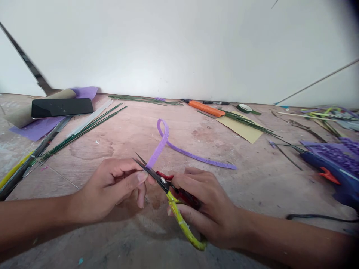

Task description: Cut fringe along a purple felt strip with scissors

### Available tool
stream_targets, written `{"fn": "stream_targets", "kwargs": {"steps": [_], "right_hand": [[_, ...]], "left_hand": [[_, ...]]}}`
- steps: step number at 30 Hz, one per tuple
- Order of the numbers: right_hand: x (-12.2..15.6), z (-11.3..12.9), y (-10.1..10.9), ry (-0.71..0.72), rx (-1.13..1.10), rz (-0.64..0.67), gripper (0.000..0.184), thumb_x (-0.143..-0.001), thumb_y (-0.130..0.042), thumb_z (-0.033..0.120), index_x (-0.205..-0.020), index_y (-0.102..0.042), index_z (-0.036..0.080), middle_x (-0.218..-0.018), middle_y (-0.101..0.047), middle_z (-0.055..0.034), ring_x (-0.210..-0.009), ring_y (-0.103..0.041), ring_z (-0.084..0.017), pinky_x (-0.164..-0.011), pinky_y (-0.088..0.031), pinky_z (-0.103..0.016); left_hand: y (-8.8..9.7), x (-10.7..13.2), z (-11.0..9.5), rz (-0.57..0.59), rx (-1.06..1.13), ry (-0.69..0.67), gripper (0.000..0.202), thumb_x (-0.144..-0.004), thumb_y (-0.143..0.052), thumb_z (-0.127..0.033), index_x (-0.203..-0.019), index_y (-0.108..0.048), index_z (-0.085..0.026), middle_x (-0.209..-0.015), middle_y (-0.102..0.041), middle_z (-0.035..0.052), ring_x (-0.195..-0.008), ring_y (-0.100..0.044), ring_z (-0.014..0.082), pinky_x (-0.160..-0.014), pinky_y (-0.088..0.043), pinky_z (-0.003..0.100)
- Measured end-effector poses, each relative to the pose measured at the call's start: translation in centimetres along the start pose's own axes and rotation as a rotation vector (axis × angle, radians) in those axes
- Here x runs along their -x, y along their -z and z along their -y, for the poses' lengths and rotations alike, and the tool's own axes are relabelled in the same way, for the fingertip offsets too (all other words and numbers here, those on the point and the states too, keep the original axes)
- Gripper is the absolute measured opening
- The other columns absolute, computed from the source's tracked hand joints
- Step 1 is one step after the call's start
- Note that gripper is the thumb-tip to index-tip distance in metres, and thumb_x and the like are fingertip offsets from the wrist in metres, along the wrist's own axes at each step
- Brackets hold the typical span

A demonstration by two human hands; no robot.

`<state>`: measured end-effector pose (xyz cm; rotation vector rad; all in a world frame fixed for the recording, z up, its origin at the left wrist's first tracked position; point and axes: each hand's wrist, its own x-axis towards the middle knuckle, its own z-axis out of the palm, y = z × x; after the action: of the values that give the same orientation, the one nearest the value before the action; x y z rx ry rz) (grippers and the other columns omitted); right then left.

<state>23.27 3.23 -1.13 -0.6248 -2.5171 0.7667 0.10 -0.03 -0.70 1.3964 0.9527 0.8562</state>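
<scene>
Between the thumb and fingers of my left hand [114, 186] is the near end of a narrow purple strip [157, 151], perhaps paper or felt. The strip rises into a loop, and its far part trails to the right over the table, with small nicks along its edge. My right hand [206, 201] is closed round the yellow and dark red handles of a pair of scissors [164, 182]. Their dark blades are slightly apart and cross the strip right beside my left fingertips. My left fingers partly hide the held end.
A phone [62, 108] lies on purple sheets at the left, near green wires [84, 129]. Along the back are an orange cutter [206, 108], a yellow paper piece [241, 129] and green tape [244, 108]. A blue glue gun [322, 166] with a cable lies at the right.
</scene>
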Motion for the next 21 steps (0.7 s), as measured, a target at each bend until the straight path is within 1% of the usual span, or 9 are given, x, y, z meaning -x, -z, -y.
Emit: {"fn": "stream_targets", "kwargs": {"steps": [3,7,8,10,13,15,19,21], "right_hand": [[0.06,-0.04,-0.09,-0.008,0.000,-0.013,0.017,-0.092,-0.050,0.024,-0.077,-0.043,0.020,-0.065,-0.049,0.0039,-0.056,-0.038,-0.013,-0.061,-0.026,-0.029],[0.07,-0.05,-0.18,-0.049,0.038,-0.033,0.018,-0.089,-0.052,0.025,-0.075,-0.042,0.020,-0.064,-0.047,0.0036,-0.057,-0.038,-0.013,-0.060,-0.025,-0.028],[0.06,-0.03,-0.18,-0.059,0.048,-0.035,0.019,-0.089,-0.053,0.025,-0.075,-0.041,0.020,-0.063,-0.046,0.0037,-0.057,-0.037,-0.013,-0.059,-0.025,-0.028],[0.03,0.01,-0.17,-0.067,0.061,-0.030,0.020,-0.088,-0.053,0.026,-0.073,-0.040,0.020,-0.062,-0.044,0.0042,-0.056,-0.036,-0.013,-0.059,-0.025,-0.029],[-0.03,0.11,-0.11,-0.074,0.064,-0.023,0.021,-0.086,-0.054,0.024,-0.072,-0.039,0.020,-0.062,-0.045,0.0042,-0.056,-0.036,-0.012,-0.059,-0.025,-0.029],[-0.06,0.15,-0.08,-0.079,0.056,-0.021,0.020,-0.086,-0.054,0.023,-0.072,-0.039,0.020,-0.063,-0.046,0.0038,-0.056,-0.036,-0.013,-0.059,-0.025,-0.029],[-0.06,0.04,-0.11,-0.058,0.035,-0.016,0.020,-0.085,-0.053,0.022,-0.073,-0.038,0.020,-0.064,-0.045,0.0039,-0.057,-0.035,-0.013,-0.059,-0.025,-0.029],[-0.04,-0.05,-0.16,-0.047,0.027,-0.017,0.019,-0.085,-0.054,0.022,-0.074,-0.038,0.020,-0.064,-0.045,0.0042,-0.057,-0.035,-0.013,-0.059,-0.025,-0.028]], "left_hand": [[-0.03,0.03,0.18,0.000,0.049,0.028,0.033,-0.097,-0.051,-0.034,-0.074,-0.064,-0.013,-0.060,-0.068,0.0020,-0.041,-0.038,0.0040,-0.039,-0.026,0.015],[-0.03,0.01,0.28,-0.040,0.071,0.031,0.028,-0.096,-0.052,-0.034,-0.084,-0.066,-0.013,-0.060,-0.067,0.0020,-0.041,-0.038,0.0049,-0.038,-0.027,0.015],[-0.03,0.00,0.23,-0.053,0.077,0.018,0.028,-0.096,-0.052,-0.034,-0.084,-0.066,-0.013,-0.059,-0.066,0.0018,-0.040,-0.038,0.0049,-0.037,-0.026,0.015],[-0.06,-0.04,0.07,-0.067,0.081,-0.007,0.031,-0.096,-0.051,-0.033,-0.077,-0.064,-0.013,-0.056,-0.064,0.0013,-0.039,-0.036,0.0045,-0.037,-0.025,0.016],[-0.11,-0.08,-0.15,-0.063,0.076,-0.034,0.038,-0.097,-0.050,-0.031,-0.068,-0.063,-0.013,-0.051,-0.057,-0.0015,-0.038,-0.034,0.0035,-0.037,-0.024,0.016],[-0.10,-0.07,-0.16,-0.064,0.067,-0.043,0.037,-0.097,-0.050,-0.031,-0.068,-0.064,-0.013,-0.049,-0.054,-0.0028,-0.038,-0.034,0.0035,-0.037,-0.024,0.015],[-0.01,0.10,0.09,-0.079,0.032,-0.032,0.036,-0.097,-0.051,-0.034,-0.070,-0.063,-0.013,-0.054,-0.057,-0.0012,-0.040,-0.036,0.0041,-0.038,-0.025,0.016],[0.05,0.18,0.21,-0.086,0.005,-0.018,0.038,-0.097,-0.051,-0.036,-0.070,-0.064,-0.013,-0.054,-0.056,-0.0008,-0.040,-0.036,0.0045,-0.038,-0.025,0.017]]}}
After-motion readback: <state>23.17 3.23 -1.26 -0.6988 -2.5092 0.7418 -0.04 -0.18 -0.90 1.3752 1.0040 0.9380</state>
